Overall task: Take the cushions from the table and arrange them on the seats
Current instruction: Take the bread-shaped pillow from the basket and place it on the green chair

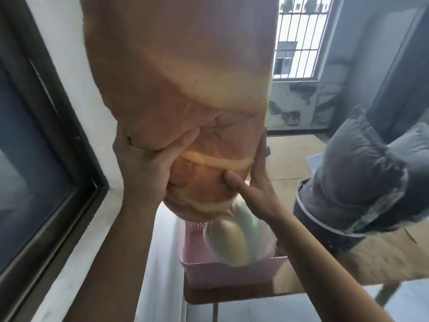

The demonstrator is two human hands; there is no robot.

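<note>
Orange cushion (176, 77) fills the view, lifted clear of the table (383, 256). Left hand (144, 168) and right hand (255, 182) clench its lower end. Best to carry it low enough to see the seat; grey cushions (362, 173) wait on the table.

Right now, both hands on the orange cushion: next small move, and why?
Probably lower the orange cushion and carry it clear of the table. Both the left hand and right hand have a firm grip, it is already lifted and blocks the view, and no seat is visible.
</note>
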